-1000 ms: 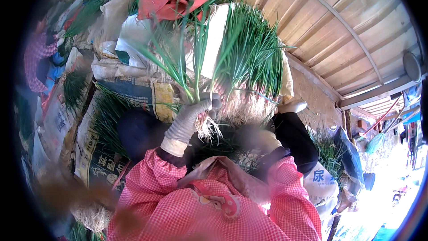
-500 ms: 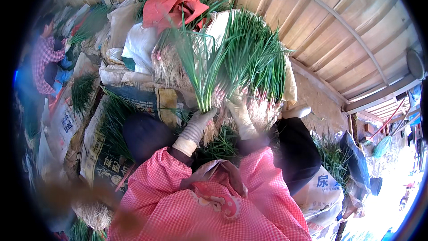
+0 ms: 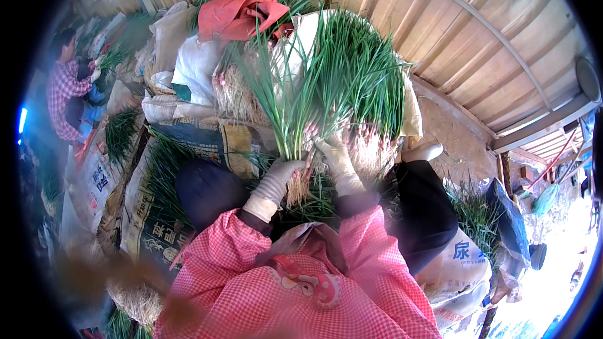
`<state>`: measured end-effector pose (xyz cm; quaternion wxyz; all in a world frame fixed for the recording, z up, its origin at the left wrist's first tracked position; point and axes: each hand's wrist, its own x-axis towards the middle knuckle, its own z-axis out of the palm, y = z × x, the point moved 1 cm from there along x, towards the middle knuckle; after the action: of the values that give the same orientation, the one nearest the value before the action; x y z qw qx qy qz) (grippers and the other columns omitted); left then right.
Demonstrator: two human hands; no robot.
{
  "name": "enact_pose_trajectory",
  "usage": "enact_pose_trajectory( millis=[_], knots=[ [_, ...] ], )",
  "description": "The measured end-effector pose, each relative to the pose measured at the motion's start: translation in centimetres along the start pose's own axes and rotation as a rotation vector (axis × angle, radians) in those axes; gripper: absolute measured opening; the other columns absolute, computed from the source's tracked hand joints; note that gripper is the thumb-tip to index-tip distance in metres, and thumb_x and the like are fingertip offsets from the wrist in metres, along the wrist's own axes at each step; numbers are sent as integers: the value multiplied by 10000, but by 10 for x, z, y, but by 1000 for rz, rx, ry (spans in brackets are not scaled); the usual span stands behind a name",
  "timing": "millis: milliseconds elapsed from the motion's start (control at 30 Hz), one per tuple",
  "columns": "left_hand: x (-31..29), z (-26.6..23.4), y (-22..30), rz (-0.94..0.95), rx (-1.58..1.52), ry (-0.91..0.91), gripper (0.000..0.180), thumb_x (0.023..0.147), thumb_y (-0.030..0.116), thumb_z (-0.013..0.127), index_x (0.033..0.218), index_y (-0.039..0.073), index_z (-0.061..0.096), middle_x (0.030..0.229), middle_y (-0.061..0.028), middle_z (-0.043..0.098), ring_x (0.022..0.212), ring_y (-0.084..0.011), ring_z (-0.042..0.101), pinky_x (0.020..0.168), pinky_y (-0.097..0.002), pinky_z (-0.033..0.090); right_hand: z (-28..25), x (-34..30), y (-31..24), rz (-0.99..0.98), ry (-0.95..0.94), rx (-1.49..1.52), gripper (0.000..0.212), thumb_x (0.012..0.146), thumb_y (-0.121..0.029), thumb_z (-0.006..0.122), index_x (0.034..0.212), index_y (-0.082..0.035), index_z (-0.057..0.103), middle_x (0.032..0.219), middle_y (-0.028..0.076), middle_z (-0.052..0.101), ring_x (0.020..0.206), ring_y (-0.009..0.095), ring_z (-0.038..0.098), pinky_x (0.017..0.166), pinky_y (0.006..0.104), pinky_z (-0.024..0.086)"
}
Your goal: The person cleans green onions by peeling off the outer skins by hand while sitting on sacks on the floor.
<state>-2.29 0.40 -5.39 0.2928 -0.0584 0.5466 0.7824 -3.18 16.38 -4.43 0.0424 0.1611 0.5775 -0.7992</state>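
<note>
My left hand point(image 3: 279, 176), in a pale glove, is closed around the base of a bunch of green onions point(image 3: 282, 100) that stands upright, roots hanging below my fist. My right hand point(image 3: 336, 157), also gloved, rests against the same bunch from the right and touches the big pile of green onions point(image 3: 364, 81) just behind. Pink checked sleeves run from both wrists to the lower edge.
Printed woven sacks point(image 3: 151, 213) spread with green onions lie at my left. A red cloth point(image 3: 235, 12) tops white bags at the back. Another person in a checked shirt point(image 3: 63, 88) works at far left. A wooden wall point(image 3: 440, 25) rises behind.
My right hand has come in from the right and joined the left at the bunch. The bunch has shifted slightly right and stands fuller between both hands.
</note>
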Motion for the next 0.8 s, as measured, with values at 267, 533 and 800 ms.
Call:
enact_pose_trajectory(
  millis=[267,533,800],
  knots=[
    [-4,12,4,-66,-121,-215,168,844,166,641,956,42,629,744,-33,631,551,-130,554,529,-260,461,5,-16,20,-181,182,252,125,910,-224,597,896,-101,614,649,-49,537,485,40,425,430,196,317],
    [-26,6,20,-170,-317,-292,245,852,211,652,1012,28,620,804,-48,642,617,-114,584,509,-246,476,-32,-3,13,-103,595,543,211,931,-296,536,774,-154,533,627,-43,458,483,35,353,419,185,298],
    [-20,8,22,-85,-183,-209,193,860,185,634,965,25,621,773,-35,632,577,-109,558,499,-232,443,-69,-18,-3,-674,372,-1248,305,805,-158,635,1086,-66,557,1088,129,579,904,257,603,722,337,513]
  ],
)
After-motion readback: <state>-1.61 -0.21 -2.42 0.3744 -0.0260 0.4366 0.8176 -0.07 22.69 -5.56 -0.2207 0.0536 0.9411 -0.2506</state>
